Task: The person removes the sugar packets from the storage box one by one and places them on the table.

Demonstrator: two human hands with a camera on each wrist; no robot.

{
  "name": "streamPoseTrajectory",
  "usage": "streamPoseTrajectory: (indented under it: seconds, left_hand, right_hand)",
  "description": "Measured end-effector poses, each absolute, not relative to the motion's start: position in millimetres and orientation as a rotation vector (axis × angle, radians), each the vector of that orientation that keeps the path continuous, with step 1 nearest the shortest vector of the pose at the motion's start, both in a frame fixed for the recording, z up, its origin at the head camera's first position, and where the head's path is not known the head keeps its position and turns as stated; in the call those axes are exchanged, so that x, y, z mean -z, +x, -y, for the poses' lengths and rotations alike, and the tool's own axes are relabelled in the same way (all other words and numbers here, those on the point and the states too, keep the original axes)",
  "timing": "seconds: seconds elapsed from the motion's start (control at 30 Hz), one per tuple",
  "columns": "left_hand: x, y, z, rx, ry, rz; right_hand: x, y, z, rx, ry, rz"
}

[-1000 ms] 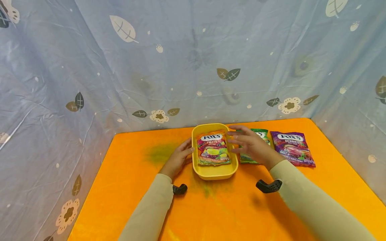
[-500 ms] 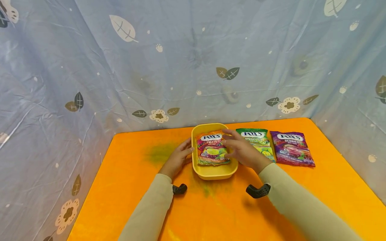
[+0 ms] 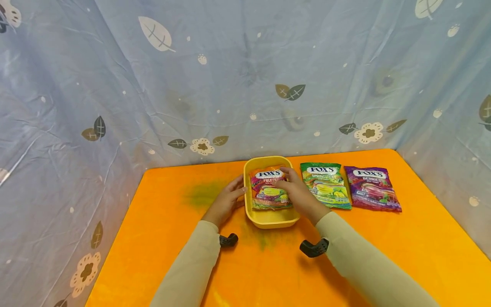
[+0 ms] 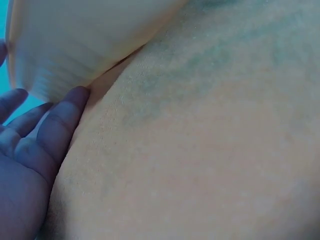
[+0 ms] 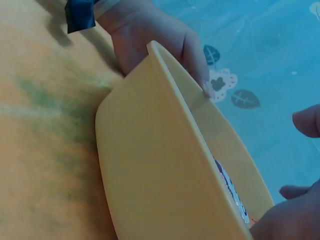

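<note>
A yellow plastic tub [image 3: 273,221] stands on the orange tabletop, with an orange-and-pink bag of Fox's Fruits candy [image 3: 266,192] lying inside it. My left hand [image 3: 225,204] holds the tub's left wall, thumb at the rim and fingers along the outside. In the left wrist view, the fingers [image 4: 60,125] lie against the lower wall. My right hand [image 3: 302,197] reaches over the right rim, its fingers and thumb spread apart at the bag's right side. In the right wrist view, the near wall hides most of the bag.
Right of the tub lie a green Fox's Spring Tea candy bag [image 3: 325,185] and a purple Fox's Berries candy bag [image 3: 372,189]. A light blue patterned curtain [image 3: 230,85] rises behind the table and along both sides.
My right hand has moved left and inward, from beside the tub's right rim to over the candy bag, uncovering the green bag. My left hand and the tub have stayed put.
</note>
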State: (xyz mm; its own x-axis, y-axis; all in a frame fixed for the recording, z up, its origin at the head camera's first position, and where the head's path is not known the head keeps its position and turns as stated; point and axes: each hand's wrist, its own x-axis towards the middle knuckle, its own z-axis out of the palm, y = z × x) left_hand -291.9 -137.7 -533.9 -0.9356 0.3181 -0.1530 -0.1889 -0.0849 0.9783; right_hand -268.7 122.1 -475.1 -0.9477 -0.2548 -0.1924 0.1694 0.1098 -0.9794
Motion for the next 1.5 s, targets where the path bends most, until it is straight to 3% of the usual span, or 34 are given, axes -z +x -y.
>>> streamPoseTrajectory:
  seconds: [0.67, 1.5]
  left_hand:
    - [536, -292, 139, -2.12, 0.177, -1.824]
    - [537, -294, 137, -2.109, 0.162, -1.828]
  right_hand:
    - [484, -278, -102, 2.056, 0.122, -1.981]
    - [492, -277, -103, 2.016, 0.006, -2.041]
